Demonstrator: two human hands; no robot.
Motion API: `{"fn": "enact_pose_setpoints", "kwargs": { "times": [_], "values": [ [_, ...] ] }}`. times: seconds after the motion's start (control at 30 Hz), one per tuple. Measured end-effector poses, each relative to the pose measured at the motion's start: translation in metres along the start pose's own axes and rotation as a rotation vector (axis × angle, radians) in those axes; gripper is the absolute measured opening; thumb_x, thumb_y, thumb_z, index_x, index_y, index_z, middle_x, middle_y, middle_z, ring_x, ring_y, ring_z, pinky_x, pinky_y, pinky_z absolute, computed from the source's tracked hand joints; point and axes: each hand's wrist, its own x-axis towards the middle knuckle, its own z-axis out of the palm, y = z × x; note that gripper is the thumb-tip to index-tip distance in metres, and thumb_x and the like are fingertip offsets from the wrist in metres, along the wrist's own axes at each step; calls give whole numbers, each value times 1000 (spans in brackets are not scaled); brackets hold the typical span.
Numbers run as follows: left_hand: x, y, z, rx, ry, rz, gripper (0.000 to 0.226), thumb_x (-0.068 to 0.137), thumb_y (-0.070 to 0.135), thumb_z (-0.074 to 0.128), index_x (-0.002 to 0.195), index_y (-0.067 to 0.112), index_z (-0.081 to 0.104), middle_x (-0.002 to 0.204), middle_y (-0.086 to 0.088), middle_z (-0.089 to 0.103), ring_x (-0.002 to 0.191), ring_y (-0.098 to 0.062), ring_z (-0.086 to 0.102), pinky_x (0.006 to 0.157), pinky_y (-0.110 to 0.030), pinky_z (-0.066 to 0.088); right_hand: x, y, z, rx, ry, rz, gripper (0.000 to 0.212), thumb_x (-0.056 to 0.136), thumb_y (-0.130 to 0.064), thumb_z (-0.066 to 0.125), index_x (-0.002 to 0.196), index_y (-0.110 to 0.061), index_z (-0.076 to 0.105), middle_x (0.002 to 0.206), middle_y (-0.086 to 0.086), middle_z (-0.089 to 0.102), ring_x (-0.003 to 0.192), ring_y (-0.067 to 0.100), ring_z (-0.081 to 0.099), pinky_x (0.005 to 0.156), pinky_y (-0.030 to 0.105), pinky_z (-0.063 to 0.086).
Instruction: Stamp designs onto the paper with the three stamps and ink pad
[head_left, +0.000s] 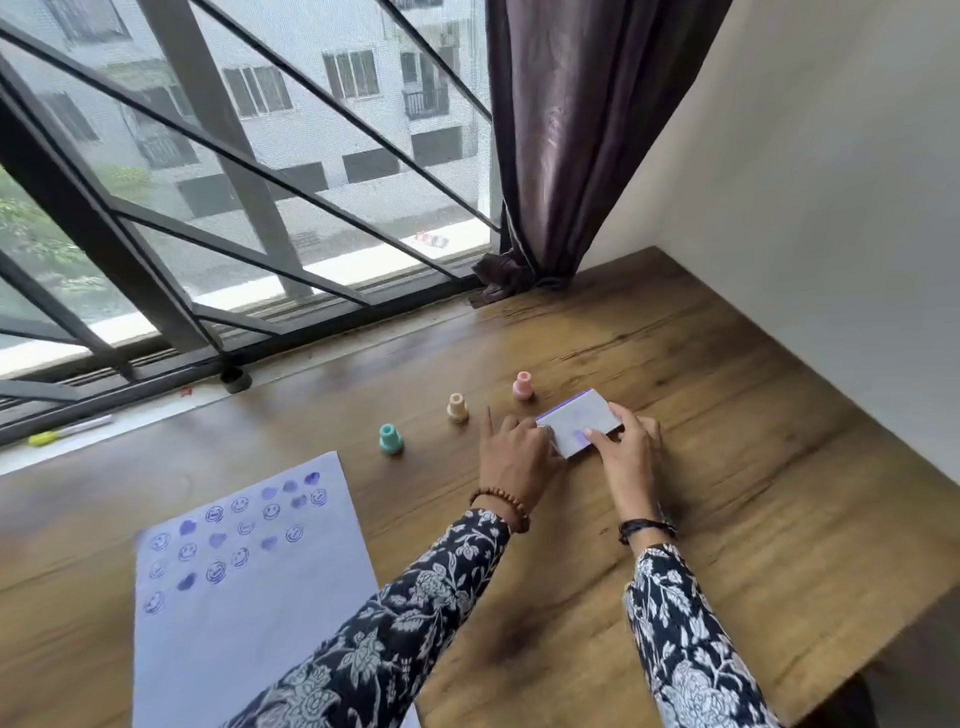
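Note:
A small rectangular ink pad (576, 418) with a pale lid and purple edge lies on the wooden table (727, 467). My left hand (517, 457) grips its near left corner, index finger pointing up. My right hand (631, 452) holds its right side, with a finger pressed on the lid. Three small stamps stand upright in a diagonal row to the left: teal (390, 439), cream (457, 407) and pink (523, 385). The white paper (249, 623) lies at the lower left, its upper part covered with several purple smiley and heart prints.
A barred window and its sill run along the table's far edge, with a yellow-capped marker (67, 430) lying on the sill. A dark curtain (571, 156) hangs at the back corner. A white wall borders the table's right side.

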Motion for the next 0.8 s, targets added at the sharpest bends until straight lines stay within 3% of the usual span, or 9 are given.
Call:
{"fn": "enact_pose_setpoints", "kwargs": {
  "times": [0.33,0.53,0.67,0.8],
  "values": [
    [25,15,0,21,-23,9,22,85,25,48,91,14,65,98,-7,70,98,-28,61,110,-53,20,23,-3,-6,41,2,54,49,78,-10,68,125,-8,55,123,24,46,116,33,45,102,31,33],
    [10,11,1,0,-27,-4,26,89,30,44,104,18,61,105,-7,63,102,-29,57,105,-54,28,12,0,-5,65,50,80,46,78,-17,69,122,-11,57,123,19,46,108,33,53,93,30,37],
    [2,6,1,-24,-169,-12,45,90,38,45,132,25,39,118,-11,51,115,-29,46,101,-57,35,7,1,-5,67,58,91,47,78,-20,69,123,-11,56,122,20,47,110,33,51,93,32,36],
    [-5,2,-6,-29,-256,-7,62,90,39,46,143,24,19,127,-13,42,121,-31,40,106,-59,31,0,-1,-5,76,73,78,45,79,-23,68,122,-14,56,124,19,48,116,26,43,94,31,35]
  ]
}}
